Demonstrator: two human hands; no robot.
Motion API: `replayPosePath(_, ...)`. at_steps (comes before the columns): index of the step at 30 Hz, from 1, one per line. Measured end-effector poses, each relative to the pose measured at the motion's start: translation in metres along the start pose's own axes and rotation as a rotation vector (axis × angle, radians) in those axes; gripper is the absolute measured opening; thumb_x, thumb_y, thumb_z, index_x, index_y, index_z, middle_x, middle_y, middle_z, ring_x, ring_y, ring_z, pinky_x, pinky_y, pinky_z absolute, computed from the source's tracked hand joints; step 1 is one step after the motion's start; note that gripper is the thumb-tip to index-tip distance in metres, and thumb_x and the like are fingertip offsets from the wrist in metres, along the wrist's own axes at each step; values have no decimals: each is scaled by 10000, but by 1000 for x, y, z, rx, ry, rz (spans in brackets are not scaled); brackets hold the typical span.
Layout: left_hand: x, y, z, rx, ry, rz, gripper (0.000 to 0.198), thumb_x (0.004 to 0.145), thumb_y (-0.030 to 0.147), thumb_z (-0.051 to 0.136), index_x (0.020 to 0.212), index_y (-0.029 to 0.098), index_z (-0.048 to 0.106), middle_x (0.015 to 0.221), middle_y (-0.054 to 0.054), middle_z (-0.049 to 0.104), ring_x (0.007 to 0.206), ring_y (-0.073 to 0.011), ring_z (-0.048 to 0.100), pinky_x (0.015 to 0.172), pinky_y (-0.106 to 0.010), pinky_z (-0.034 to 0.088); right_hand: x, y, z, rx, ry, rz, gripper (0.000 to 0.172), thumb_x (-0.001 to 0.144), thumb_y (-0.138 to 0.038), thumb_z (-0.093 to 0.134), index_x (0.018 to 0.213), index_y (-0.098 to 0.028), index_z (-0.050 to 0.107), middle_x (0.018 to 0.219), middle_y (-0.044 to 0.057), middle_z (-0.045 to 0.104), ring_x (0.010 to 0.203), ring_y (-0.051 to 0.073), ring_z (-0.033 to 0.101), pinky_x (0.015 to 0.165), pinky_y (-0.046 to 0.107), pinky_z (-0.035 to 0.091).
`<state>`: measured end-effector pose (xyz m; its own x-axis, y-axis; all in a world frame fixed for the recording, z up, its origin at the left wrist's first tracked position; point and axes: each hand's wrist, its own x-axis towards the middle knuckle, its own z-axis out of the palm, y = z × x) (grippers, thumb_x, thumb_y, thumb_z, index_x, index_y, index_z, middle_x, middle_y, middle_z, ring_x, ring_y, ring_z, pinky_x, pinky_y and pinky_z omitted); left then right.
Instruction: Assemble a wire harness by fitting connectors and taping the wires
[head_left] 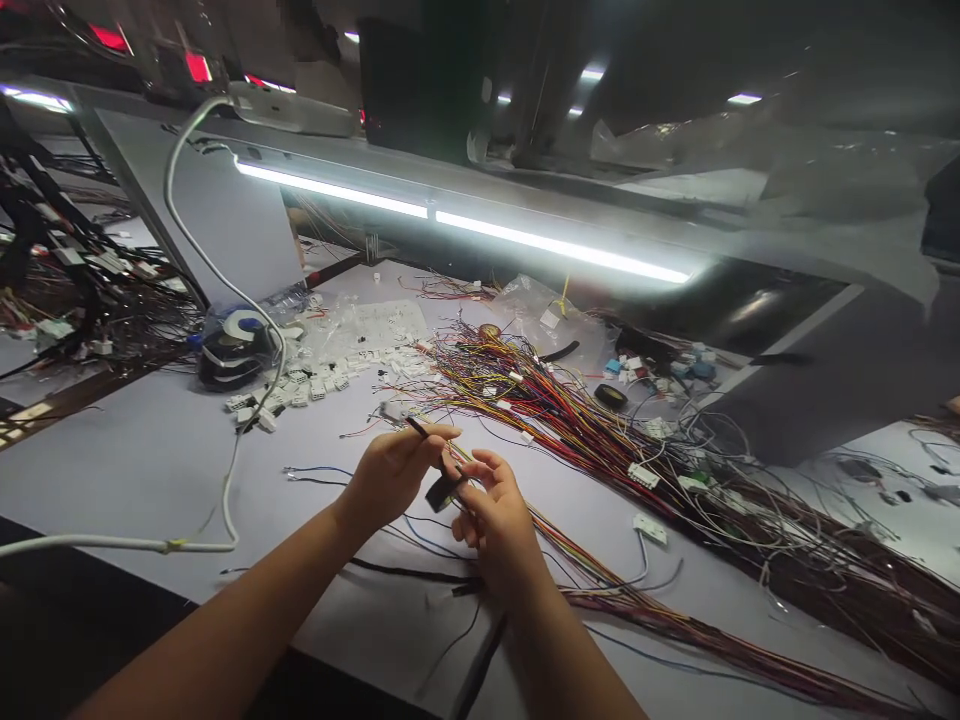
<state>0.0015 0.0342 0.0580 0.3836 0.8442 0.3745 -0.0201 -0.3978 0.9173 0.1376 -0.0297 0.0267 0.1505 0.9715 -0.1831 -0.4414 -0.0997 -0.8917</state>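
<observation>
My left hand (391, 472) is closed, pinching a thin black strand (417, 428), a taped wire or sleeve, whose end sticks up past the thumb. Close beside it, my right hand (496, 510) curls its fingers around a roll of black tape (441, 493). The two hands nearly meet, and the fingertips partly hide where tape and strand come together. Beneath them, a bundle of coloured wires (577, 555) runs across the white table (315, 590) toward the lower right. Left of the hands lie blue and black wires with bare terminals (292, 472).
A large wire bundle (540, 400) stretches diagonally behind the hands. White connectors (307, 385) lie at left near a bagged roll (238, 340). A white cable (225, 285) hangs down the left side. Another black tape roll (610, 397) sits behind. A lit tube (555, 247) spans above.
</observation>
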Motion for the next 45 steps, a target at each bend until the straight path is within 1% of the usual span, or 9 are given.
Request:
replayPosePath(8, 1, -2, 7, -135, 176, -268, 383, 889, 519, 543, 993, 172, 670, 455, 55, 517, 432, -91, 462, 463, -201, 392, -9, 4, -7, -489, -219, -587, 325, 790, -135, 585, 1074, -289, 615, 1036, 26, 509, 586, 64, 447, 515, 224, 387)
replayPosePath(13, -6, -9, 17, -462, 340, -427, 403, 836, 533, 614, 1004, 169, 650, 536, 56, 524, 460, -70, 415, 447, -187, 327, -3, 8, 0, -10, -93, -209, 209, 861, -327, 591, 1033, -266, 489, 798, -52, 562, 441, 48, 425, 578, 269, 494)
replayPosePath(16, -12, -14, 22, -555, 143, -580, 386, 790, 505, 678, 926, 144, 671, 661, 18, 568, 541, -94, 501, 508, -224, 404, 2, 10, -3, 104, -103, -106, 308, 806, -342, 660, 1031, -267, 463, 795, -72, 581, 430, 34, 429, 637, 275, 505)
replayPosePath(21, -16, -29, 17, -445, 101, -569, 373, 792, 487, 676, 843, 117, 687, 794, -70, 673, 705, -164, 594, 664, -280, 444, 23, -21, -46, -354, -293, 8, 550, 615, -213, 766, 1123, -229, 556, 952, 6, 619, 772, 139, 592, 792, 335, 488)
replayPosePath(24, -14, -34, 14, -386, 153, -564, 359, 767, 485, 704, 776, 128, 666, 724, -46, 664, 659, -146, 566, 653, -264, 414, 33, -57, -64, -469, 82, -223, 394, 692, -279, 707, 1057, -212, 574, 979, 22, 600, 871, 165, 589, 842, 354, 462)
replayPosePath(26, -12, -32, 14, -372, 163, -552, 348, 755, 482, 717, 737, 140, 650, 657, -9, 628, 619, -128, 527, 639, -249, 394, 31, -75, -55, -520, 140, -403, 260, 816, -357, 608, 1031, -215, 572, 960, 21, 600, 873, 159, 583, 833, 335, 454)
replayPosePath(33, -16, -32, 13, -199, 137, -477, 388, 756, 550, 675, 714, 166, 637, 710, -10, 630, 723, -179, 549, 716, -275, 403, 19, -68, 18, -1608, -330, -436, 109, 861, -251, 559, 920, -192, 631, 896, 50, 682, 838, 191, 599, 735, 308, 373)
replayPosePath(38, -22, -37, 10, -32, 136, -431, 412, 786, 588, 608, 729, 182, 644, 716, -22, 633, 741, -212, 553, 722, -299, 409, 35, -63, 21, -1741, -329, -361, 276, 829, -281, 547, 1089, -222, 616, 884, 53, 720, 846, 218, 644, 698, 300, 394)
replayPosePath(45, -21, -43, 16, 7, 210, -413, 435, 744, 612, 620, 632, 192, 608, 622, -12, 592, 663, -207, 527, 646, -295, 378, 31, -65, 41, -1917, -274, -285, 173, 786, -301, 600, 819, -188, 726, 769, 118, 729, 745, 304, 693, 578, 325, 433)
